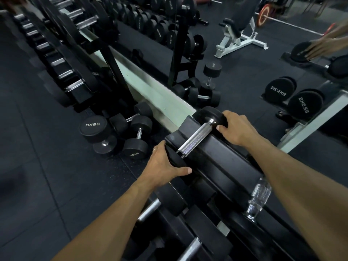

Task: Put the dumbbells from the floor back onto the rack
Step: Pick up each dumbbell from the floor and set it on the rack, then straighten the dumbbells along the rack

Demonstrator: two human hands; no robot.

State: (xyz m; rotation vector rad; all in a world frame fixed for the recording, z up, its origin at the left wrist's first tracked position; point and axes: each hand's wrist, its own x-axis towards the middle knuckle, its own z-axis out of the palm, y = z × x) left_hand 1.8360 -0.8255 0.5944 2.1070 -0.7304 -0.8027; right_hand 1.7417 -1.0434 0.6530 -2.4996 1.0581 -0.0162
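A black dumbbell with a knurled steel handle (196, 139) lies across the top tier of the black rack (231, 168). My left hand (163, 166) grips its near head and my right hand (235, 129) grips its far head. On the floor to the left stand a 35KG dumbbell (96, 132), a second 35KG dumbbell (138, 142) and a smaller dumbbell (131, 115) leaning by the mirror base.
A wall mirror (244, 81) runs behind the rack and reflects dumbbells and a white bench. A long rack of dumbbells (62, 63) stretches away at upper left. Lower tiers hold more dumbbells (150, 210). Rubber floor (37, 166) lies to the left.
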